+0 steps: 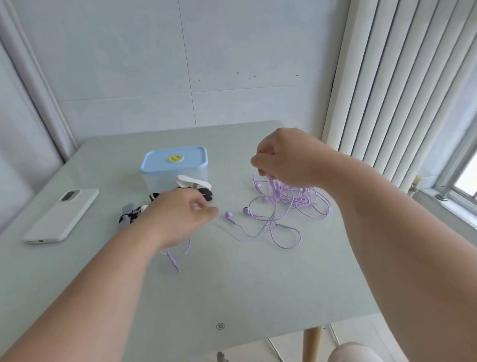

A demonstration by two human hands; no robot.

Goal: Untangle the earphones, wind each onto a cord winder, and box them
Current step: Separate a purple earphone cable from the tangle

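A tangle of purple earphones (pixel 294 202) lies right of the table's middle. My right hand (pixel 284 159) pinches several of its cords and lifts them off the table. Two earbuds (pixel 228 215) lie loose beside my left hand (pixel 179 215), whose fingers curl over a purple cord; the cord's jack plug (pixel 174 263) trails out below that hand. Black and white cord winders (pixel 136 213) sit in a pile partly hidden behind my left hand. A clear box with a blue lid (pixel 173 163), shut, stands behind them.
A white phone (pixel 61 215) lies face down at the left of the pale table (pixel 212 292). A wall stands behind the table, and vertical blinds (pixel 395 80) and a window are at the right. My knees show below the front edge.
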